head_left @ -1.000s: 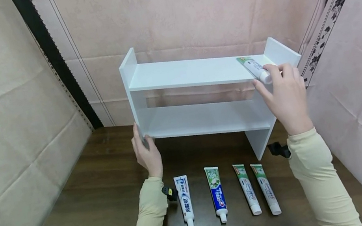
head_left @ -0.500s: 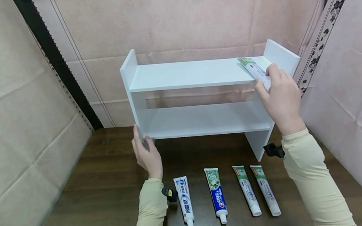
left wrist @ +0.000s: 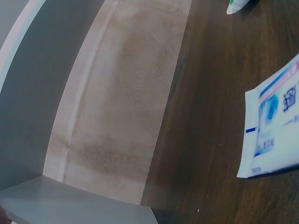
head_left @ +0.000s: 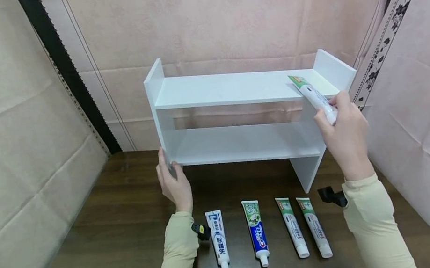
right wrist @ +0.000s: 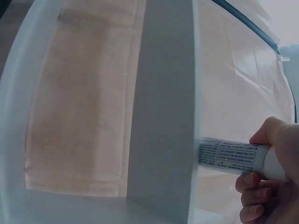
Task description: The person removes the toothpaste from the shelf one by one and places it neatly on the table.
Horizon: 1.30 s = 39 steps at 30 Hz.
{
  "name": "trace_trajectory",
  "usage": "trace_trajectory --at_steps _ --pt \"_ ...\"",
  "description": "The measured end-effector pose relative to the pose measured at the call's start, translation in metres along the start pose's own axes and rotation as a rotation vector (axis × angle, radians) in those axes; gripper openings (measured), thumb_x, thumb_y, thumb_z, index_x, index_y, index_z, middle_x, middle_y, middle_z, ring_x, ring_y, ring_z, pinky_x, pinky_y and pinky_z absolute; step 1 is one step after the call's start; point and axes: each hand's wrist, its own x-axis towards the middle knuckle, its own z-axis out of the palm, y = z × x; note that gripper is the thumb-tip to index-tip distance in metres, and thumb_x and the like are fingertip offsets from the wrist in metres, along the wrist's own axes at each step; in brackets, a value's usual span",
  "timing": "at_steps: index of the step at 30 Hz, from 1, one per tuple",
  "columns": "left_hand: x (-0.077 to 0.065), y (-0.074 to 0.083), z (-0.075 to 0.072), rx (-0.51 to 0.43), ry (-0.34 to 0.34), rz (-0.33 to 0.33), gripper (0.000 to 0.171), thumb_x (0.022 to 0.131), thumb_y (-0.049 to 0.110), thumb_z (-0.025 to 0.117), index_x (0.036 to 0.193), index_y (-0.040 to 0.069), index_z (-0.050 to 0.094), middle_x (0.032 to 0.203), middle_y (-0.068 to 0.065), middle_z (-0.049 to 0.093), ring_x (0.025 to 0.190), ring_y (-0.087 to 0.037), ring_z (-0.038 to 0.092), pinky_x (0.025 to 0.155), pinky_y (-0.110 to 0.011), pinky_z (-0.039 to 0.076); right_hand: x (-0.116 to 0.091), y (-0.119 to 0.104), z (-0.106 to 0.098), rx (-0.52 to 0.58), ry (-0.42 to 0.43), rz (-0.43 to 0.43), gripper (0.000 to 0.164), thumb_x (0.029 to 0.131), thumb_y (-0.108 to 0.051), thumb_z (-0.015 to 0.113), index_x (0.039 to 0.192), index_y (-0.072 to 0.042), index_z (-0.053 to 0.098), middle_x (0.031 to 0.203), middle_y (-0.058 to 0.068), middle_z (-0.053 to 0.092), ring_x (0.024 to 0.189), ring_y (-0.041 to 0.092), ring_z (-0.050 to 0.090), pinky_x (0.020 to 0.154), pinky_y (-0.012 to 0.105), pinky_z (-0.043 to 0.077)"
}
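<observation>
A white two-tier shelf (head_left: 224, 88) stands on the brown table. My left hand (head_left: 177, 186) holds the lower front edge of its left side panel, fingers outside and thumb inside. Near the upper board's right end, my right hand (head_left: 345, 137) grips a green-and-white toothpaste tube (head_left: 313, 95) around its cap end. The tube slants over the board's front edge, crimped end toward the back. In the right wrist view, thumb and fingers close round the tube's cap end (right wrist: 275, 164), and the shelf board hides its far end. Whether the tube touches the board, I cannot tell.
Several toothpaste tubes lie in a row before the shelf: a blue-and-white one (head_left: 218, 241), a blue-and-green one (head_left: 256, 232) and two green-and-white ones, left (head_left: 292, 227) and right (head_left: 314, 227). Pale cloth walls (head_left: 220, 14) enclose the table (head_left: 101, 247) behind and at both sides.
The right hand has drawn the toothpaste tube forward and to the right, so its cap end now sticks out past the upper board. My left hand stays on the shelf's side panel.
</observation>
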Motion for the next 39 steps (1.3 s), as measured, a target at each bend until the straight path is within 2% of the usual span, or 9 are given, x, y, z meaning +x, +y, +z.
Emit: trace_trajectory --at_steps 5,8,15,18,21,25,28,35,39 --pt "0.001 0.000 0.000 0.003 0.006 0.003 0.052 0.101 0.021 0.048 0.147 0.042 0.037 0.130 -0.008 0.056 0.107 -0.028 0.057 0.076 -0.042 0.050 -0.022 0.002 -0.011 0.039 0.048 0.043 0.028 0.089 -0.015 0.055 0.106 0.008 0.051 0.092 0.028 0.062 0.073 0.036 0.052 0.062 0.037 0.033" --pt "0.001 0.001 0.001 -0.004 0.007 0.006 0.051 0.101 0.021 0.048 0.147 0.041 0.037 0.130 -0.008 0.056 0.108 -0.027 0.057 0.076 -0.042 0.049 -0.037 0.004 -0.017 0.060 0.114 0.081 0.029 0.087 -0.015 0.056 0.105 0.007 0.054 0.088 0.023 0.061 0.069 0.020 0.048 0.061 0.029 0.029" --pt "-0.001 0.001 0.001 -0.010 0.005 0.003 0.051 0.100 0.022 0.048 0.147 0.041 0.037 0.130 -0.008 0.055 0.108 -0.027 0.056 0.076 -0.042 0.049 -0.085 0.023 -0.035 0.080 0.245 0.143 0.028 0.083 -0.011 0.060 0.102 0.010 0.057 0.084 -0.025 0.045 0.072 -0.013 0.036 0.063 0.025 0.031" --pt "-0.001 0.001 -0.001 -0.003 0.019 0.002 0.051 0.100 0.021 0.048 0.147 0.040 0.037 0.129 -0.009 0.056 0.107 -0.027 0.057 0.076 -0.043 0.050 -0.109 0.036 -0.043 0.041 0.222 0.212 0.027 0.083 -0.010 0.061 0.102 0.009 0.058 0.083 -0.028 0.045 0.070 -0.016 0.035 0.062 0.026 0.029" --pt "0.000 0.001 -0.002 -0.004 0.024 -0.001 0.051 0.101 0.021 0.048 0.147 0.041 0.037 0.128 -0.009 0.056 0.108 -0.026 0.057 0.078 -0.044 0.052 -0.133 0.052 -0.049 -0.060 0.112 0.322 0.025 0.084 -0.014 0.062 0.102 0.004 0.058 0.078 -0.010 0.059 0.063 -0.014 0.034 0.058 0.026 0.028" --pt "0.001 0.003 -0.004 -0.015 0.013 0.004 0.051 0.101 0.022 0.047 0.147 0.040 0.037 0.128 -0.010 0.055 0.110 -0.026 0.057 0.080 -0.046 0.054 -0.156 0.079 -0.053 -0.196 -0.109 0.422 0.021 0.087 -0.018 0.058 0.100 -0.001 0.055 0.072 0.018 0.061 0.055 0.012 0.048 0.054 0.035 0.030" --pt "0.001 0.003 -0.004 -0.013 0.014 0.007 0.050 0.101 0.022 0.047 0.147 0.039 0.037 0.128 -0.010 0.055 0.110 -0.026 0.057 0.081 -0.046 0.054 -0.168 0.099 -0.053 -0.253 -0.255 0.446 0.021 0.089 -0.019 0.054 0.101 -0.002 0.052 0.065 0.020 0.059 0.056 0.031 0.051 0.053 0.041 0.032" --pt "0.000 0.002 -0.010 -0.019 0.012 0.002 0.049 0.100 0.021 0.047 0.147 0.032 0.040 0.126 -0.011 0.055 0.109 -0.028 0.059 0.081 -0.048 0.055 -0.191 0.124 -0.054 -0.314 -0.508 0.485 0.023 0.090 -0.023 0.052 0.105 -0.005 0.050 0.062 0.011 0.057 0.054 0.022 0.047 0.049 0.037 0.033" --pt "0.002 0.002 -0.014 -0.044 0.002 -0.011 0.049 0.100 0.021 0.047 0.146 0.035 0.040 0.125 -0.011 0.054 0.112 -0.026 0.058 0.087 -0.047 0.055 -0.195 0.132 -0.049 -0.327 -0.671 0.421 0.029 0.090 -0.025 0.056 0.112 -0.006 0.053 0.072 0.011 0.062 0.058 0.020 0.048 0.050 0.034 0.034"
